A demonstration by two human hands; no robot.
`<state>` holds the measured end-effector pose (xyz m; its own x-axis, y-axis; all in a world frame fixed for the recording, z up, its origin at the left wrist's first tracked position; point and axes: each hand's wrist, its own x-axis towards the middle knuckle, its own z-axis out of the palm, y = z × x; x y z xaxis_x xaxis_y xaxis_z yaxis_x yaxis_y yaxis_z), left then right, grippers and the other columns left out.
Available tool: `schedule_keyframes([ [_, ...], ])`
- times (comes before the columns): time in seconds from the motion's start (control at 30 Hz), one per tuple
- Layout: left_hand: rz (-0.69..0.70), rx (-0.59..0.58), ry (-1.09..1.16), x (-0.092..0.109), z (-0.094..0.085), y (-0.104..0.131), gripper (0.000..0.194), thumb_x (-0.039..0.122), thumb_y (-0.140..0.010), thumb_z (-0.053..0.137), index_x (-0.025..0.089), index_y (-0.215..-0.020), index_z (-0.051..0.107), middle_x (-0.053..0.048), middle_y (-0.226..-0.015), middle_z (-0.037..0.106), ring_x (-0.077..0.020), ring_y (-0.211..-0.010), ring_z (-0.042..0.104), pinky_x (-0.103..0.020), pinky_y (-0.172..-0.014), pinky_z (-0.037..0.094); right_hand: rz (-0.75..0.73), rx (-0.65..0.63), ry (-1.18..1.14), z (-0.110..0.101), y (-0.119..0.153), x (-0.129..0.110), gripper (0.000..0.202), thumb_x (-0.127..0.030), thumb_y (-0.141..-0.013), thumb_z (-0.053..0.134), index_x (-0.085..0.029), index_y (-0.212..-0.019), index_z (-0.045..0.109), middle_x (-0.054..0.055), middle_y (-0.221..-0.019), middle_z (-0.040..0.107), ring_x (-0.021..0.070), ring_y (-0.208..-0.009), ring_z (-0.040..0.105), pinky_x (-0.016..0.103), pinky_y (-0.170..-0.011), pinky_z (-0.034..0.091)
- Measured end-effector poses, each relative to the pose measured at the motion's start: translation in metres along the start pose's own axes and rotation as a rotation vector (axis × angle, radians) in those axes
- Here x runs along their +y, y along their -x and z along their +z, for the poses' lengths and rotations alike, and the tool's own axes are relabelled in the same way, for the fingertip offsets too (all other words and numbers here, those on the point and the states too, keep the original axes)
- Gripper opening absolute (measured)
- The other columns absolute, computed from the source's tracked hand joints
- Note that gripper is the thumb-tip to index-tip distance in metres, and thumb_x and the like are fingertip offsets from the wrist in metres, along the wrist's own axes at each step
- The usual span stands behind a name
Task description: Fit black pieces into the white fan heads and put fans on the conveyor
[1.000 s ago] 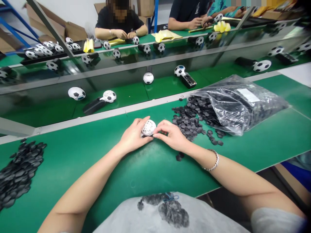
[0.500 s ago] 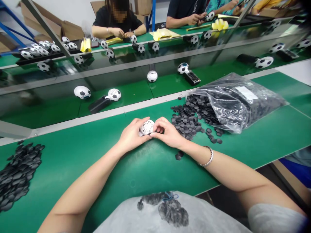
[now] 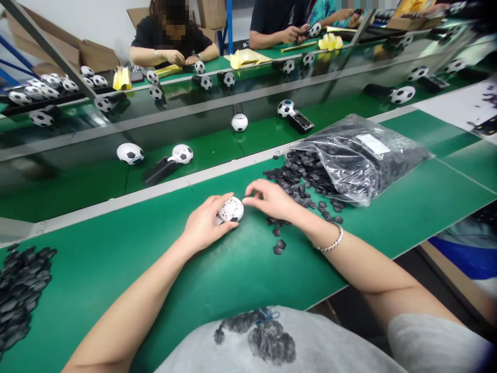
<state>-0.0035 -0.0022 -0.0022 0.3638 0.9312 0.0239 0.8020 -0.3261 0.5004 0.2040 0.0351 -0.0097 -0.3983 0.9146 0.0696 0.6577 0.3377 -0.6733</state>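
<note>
My left hand (image 3: 204,223) is wrapped around a white soccer-ball-shaped shell (image 3: 232,208) with an openwork lattice top and a few black patches on its lower side. Just right of the shell, my right hand (image 3: 267,199) is closed in a pinch, with a small dark sliver, apparently a black pentagon piece (image 3: 247,196), at its fingertips. The fingertips sit a short gap from the shell. Beyond my right hand spreads a pile of black pentagon pieces (image 3: 298,173), and a few loose ones (image 3: 279,246) lie nearer to me.
A clear plastic bag (image 3: 361,155) of black pieces lies at the right. Another heap of black pieces (image 3: 23,290) is at the far left. Past a metal rail (image 3: 155,190), soccer-ball devices (image 3: 182,154) rest on a green belt. Co-workers sit across the line.
My right hand has drawn slightly away from the shell, opening a small gap. The shell has turned in my left hand, showing a black patch near its bottom. The camera view has shifted.
</note>
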Motion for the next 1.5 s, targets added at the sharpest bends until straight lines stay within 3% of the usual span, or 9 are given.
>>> schedule_keyframes([
  [0.1, -0.068, -0.034, -0.037, 0.002, -0.003, 0.0, 0.069, 0.038, -0.068, 0.066, 0.022, -0.129, 0.039, -0.005, -0.128, 0.051, -0.0267, -0.111, 0.052, -0.037, -0.088, 0.045, 0.204, 0.076, 0.48, -0.023, -0.005, 0.013, 0.014, -0.031, -0.08, 0.06, -0.017, -0.083, 0.061, 0.008, -0.091, 0.059, 0.0225, -0.089, 0.055, 0.028, -0.065, 0.042],
  [0.2, 0.015, -0.082, -0.089, 0.002, -0.007, -0.001, 0.06, 0.022, -0.07, 0.058, 0.024, -0.128, 0.042, -0.002, -0.128, 0.053, -0.026, -0.111, 0.052, -0.039, -0.088, 0.043, 0.301, 0.007, 0.578, -0.031, -0.008, 0.022, 0.014, -0.032, -0.08, 0.061, -0.019, -0.085, 0.062, 0.008, -0.094, 0.06, 0.0227, -0.089, 0.055, 0.026, -0.06, 0.039],
  [0.47, 0.16, -0.054, -0.107, -0.006, -0.007, -0.004, 0.068, 0.003, -0.067, 0.04, 0.031, -0.129, 0.041, 0.003, -0.125, 0.055, -0.0207, -0.111, 0.049, -0.04, -0.093, 0.034, -0.044, -0.06, 0.118, -0.021, -0.002, 0.014, 0.002, -0.016, -0.079, 0.06, -0.017, -0.08, 0.059, 0.0, -0.069, 0.059, 0.0122, -0.063, 0.055, 0.022, -0.059, 0.04],
  [0.6, 0.172, -0.033, -0.103, -0.009, -0.004, -0.004, 0.068, 0.004, -0.067, 0.039, 0.031, -0.129, 0.04, 0.003, -0.125, 0.055, -0.0199, -0.111, 0.049, -0.039, -0.094, 0.032, -0.32, -0.114, -0.044, -0.016, 0.008, -0.006, 0.009, -0.016, -0.082, 0.057, -0.017, -0.088, 0.063, 0.002, -0.083, 0.064, 0.0135, -0.076, 0.058, 0.024, -0.07, 0.044],
  [0.7, 0.184, -0.032, -0.105, -0.009, -0.003, -0.004, 0.068, 0.004, -0.067, 0.039, 0.03, -0.13, 0.039, 0.003, -0.127, 0.054, -0.0196, -0.112, 0.048, -0.039, -0.095, 0.031, -0.4, -0.13, -0.067, -0.013, 0.014, -0.016, 0.011, -0.015, -0.084, 0.055, -0.017, -0.089, 0.064, 0.004, -0.087, 0.066, 0.0149, -0.081, 0.059, 0.025, -0.074, 0.044],
  [0.83, 0.185, -0.044, -0.109, -0.007, -0.004, -0.002, 0.065, 0.014, -0.068, 0.05, 0.029, -0.131, 0.038, 0.0, -0.126, 0.054, -0.023, -0.11, 0.048, -0.041, -0.096, 0.03, -0.402, -0.102, -0.183, -0.007, 0.018, -0.018, 0.008, -0.019, -0.082, 0.058, -0.017, -0.086, 0.064, 0.004, -0.083, 0.063, 0.0143, -0.076, 0.057, 0.026, -0.071, 0.045],
  [0.93, 0.144, -0.042, -0.096, -0.004, -0.003, -0.001, 0.07, 0.04, -0.067, 0.064, 0.027, -0.131, 0.039, -0.004, -0.123, 0.055, -0.0265, -0.111, 0.047, -0.046, -0.099, 0.027, -0.325, -0.106, -0.278, 0.0, 0.018, -0.016, 0.005, -0.017, -0.08, 0.059, -0.016, -0.082, 0.063, 0.002, -0.078, 0.062, 0.0115, -0.067, 0.055, 0.023, -0.064, 0.045],
  [1.07, 0.082, -0.006, -0.082, 0.0, 0.001, -0.001, 0.076, 0.064, -0.065, 0.06, 0.025, -0.129, 0.043, -0.006, -0.118, 0.058, -0.0271, -0.111, 0.048, -0.05, -0.103, 0.022, -0.288, -0.151, -0.27, 0.002, 0.016, -0.014, 0.002, -0.017, -0.077, 0.063, -0.015, -0.079, 0.063, 0.002, -0.077, 0.058, 0.0129, -0.072, 0.054, 0.025, -0.067, 0.043],
  [1.5, 0.062, 0.023, -0.057, 0.003, 0.003, -0.002, 0.06, 0.051, -0.071, 0.061, 0.024, -0.124, 0.048, -0.004, -0.116, 0.061, -0.0249, -0.107, 0.051, -0.048, -0.103, 0.023, -0.213, -0.101, -0.371, 0.01, 0.01, -0.009, 0.013, -0.022, -0.073, 0.066, -0.016, -0.079, 0.056, 0.0, -0.082, 0.051, 0.0097, -0.066, 0.05, 0.025, -0.066, 0.045],
])
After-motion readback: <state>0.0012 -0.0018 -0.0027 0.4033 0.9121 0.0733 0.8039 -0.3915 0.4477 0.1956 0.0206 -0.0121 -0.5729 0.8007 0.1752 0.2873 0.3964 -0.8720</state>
